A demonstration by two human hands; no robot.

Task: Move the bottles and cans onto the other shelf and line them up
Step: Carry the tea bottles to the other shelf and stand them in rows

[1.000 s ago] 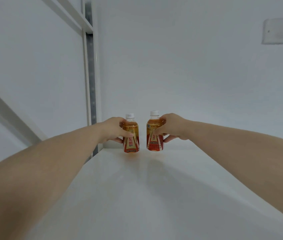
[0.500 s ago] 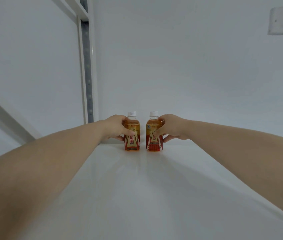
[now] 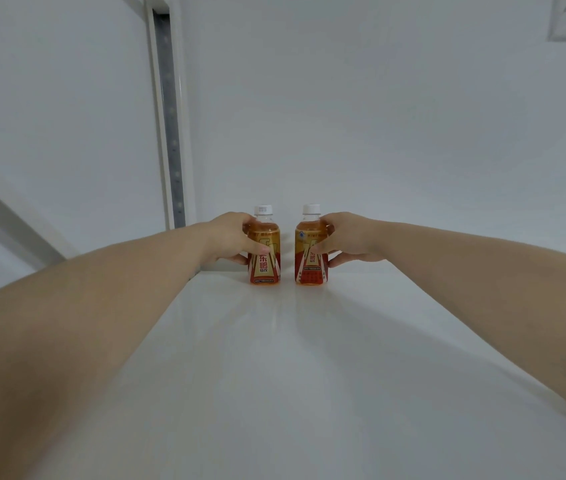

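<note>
Amber-filled and upright on the shelf (image 3: 274,375), the left bottle (image 3: 265,259) was gripped by my left hand (image 3: 231,239), the right bottle (image 3: 309,268) by my right hand (image 3: 350,237), probably for alignment.

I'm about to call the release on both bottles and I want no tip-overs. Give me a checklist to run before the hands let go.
1. The left bottle upright, base on the shelf: ok.
2. The right bottle upright, base on the shelf: ok.
3. White caps on both: ok.
4. Bottles side by side, apart, bases level in a row: ok.
5. The left hand grips its bottle, the right hand its own: ok.
6. Room between bottles and back wall: cannot tell.
</note>
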